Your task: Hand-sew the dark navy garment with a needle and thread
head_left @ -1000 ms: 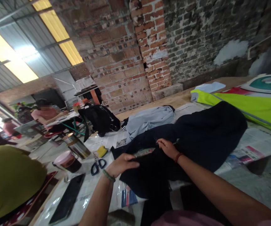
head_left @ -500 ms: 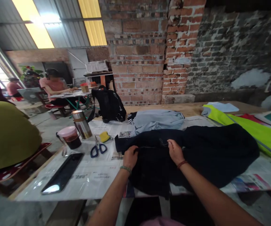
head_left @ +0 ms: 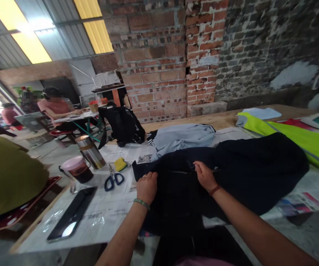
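A dark navy garment (head_left: 261,166) lies spread over the front of the table. My left hand (head_left: 147,187) is closed on its left part, with a ring and a green bracelet showing. Farther right, my right hand (head_left: 204,176) pinches at a fine pale thread (head_left: 189,163) over the dark cloth. Whether a needle is in those fingertips is too small to tell. Left of the garment lie blue-handled scissors (head_left: 114,181), and just behind them sits a small yellow object (head_left: 120,164).
On the table's left are a black phone (head_left: 72,214), a lidded cup of dark drink (head_left: 78,170) and a steel flask (head_left: 91,151). Behind the garment lie a black backpack (head_left: 122,125), light grey-blue cloth (head_left: 184,138) and a neon-yellow garment (head_left: 287,140). A person in olive (head_left: 10,177) sits at left.
My left hand has moved slightly left and down and turned its back up, drawing dark cloth along. My right hand still pinches at nearly the same spot. The view has tilted slightly.
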Demonstrator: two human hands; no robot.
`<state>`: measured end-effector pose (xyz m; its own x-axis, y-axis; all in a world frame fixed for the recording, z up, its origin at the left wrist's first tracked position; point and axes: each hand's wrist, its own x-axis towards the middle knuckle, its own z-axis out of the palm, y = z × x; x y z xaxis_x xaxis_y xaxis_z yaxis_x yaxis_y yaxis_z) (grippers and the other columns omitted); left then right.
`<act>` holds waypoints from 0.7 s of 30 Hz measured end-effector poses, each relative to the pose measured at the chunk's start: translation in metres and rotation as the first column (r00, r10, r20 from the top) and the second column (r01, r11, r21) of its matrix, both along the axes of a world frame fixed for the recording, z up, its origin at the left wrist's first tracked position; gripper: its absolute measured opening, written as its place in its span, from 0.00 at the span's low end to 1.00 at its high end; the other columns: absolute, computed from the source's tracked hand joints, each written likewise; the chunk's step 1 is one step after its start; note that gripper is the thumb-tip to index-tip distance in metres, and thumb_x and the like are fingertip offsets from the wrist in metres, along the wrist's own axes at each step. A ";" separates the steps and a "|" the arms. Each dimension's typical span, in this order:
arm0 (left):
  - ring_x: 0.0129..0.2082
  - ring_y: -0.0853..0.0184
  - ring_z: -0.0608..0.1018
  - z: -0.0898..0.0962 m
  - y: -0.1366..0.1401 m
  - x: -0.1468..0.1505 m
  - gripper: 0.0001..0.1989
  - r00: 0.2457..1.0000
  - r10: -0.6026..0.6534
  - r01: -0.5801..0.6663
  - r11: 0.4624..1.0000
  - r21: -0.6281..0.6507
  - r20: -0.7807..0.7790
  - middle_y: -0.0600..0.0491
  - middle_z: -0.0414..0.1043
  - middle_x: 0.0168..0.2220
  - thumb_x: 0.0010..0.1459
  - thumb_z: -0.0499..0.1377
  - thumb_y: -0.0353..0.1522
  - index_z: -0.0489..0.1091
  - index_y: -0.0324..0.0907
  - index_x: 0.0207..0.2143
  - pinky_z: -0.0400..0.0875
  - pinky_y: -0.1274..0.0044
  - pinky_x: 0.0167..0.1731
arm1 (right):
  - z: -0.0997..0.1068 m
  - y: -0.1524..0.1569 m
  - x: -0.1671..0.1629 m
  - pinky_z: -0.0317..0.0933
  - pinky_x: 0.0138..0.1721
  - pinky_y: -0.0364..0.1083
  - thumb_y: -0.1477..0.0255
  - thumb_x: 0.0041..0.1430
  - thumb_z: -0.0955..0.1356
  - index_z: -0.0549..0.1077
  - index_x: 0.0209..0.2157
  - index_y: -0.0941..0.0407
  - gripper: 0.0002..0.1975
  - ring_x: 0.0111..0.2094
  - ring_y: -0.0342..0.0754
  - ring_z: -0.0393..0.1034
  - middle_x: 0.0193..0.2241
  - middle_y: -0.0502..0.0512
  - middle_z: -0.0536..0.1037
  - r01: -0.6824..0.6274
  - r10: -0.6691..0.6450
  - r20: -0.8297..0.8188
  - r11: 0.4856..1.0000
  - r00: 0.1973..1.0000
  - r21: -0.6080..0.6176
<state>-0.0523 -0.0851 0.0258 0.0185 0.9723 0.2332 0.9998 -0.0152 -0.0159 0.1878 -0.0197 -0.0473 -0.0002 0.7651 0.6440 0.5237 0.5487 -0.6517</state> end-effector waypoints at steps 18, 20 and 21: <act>0.32 0.67 0.73 -0.032 0.056 0.050 0.10 0.695 -0.321 0.437 0.899 -0.023 0.644 0.54 0.73 0.31 0.46 0.56 0.31 0.74 0.45 0.32 0.65 0.77 0.36 | 0.004 0.000 0.002 0.61 0.37 0.45 0.68 0.58 0.55 0.67 0.37 0.57 0.13 0.33 0.46 0.68 0.31 0.56 0.73 0.005 -0.009 -0.073 0.998 0.997 -0.062; 0.31 0.67 0.73 -0.037 0.049 0.046 0.08 0.632 -0.279 0.393 0.919 0.011 0.723 0.54 0.73 0.30 0.45 0.58 0.32 0.75 0.45 0.29 0.66 0.77 0.36 | 0.004 0.000 0.001 0.61 0.35 0.45 0.68 0.57 0.56 0.67 0.37 0.57 0.13 0.31 0.45 0.67 0.29 0.55 0.72 -0.009 -0.002 -0.105 0.995 0.994 -0.103; 0.32 0.66 0.73 -0.039 0.046 0.045 0.07 0.603 -0.265 0.382 0.924 0.018 0.752 0.54 0.74 0.30 0.44 0.58 0.32 0.75 0.44 0.28 0.66 0.77 0.36 | 0.005 0.000 0.000 0.61 0.33 0.44 0.67 0.57 0.56 0.67 0.36 0.57 0.13 0.29 0.45 0.67 0.27 0.54 0.71 -0.015 -0.004 -0.137 0.991 0.991 -0.131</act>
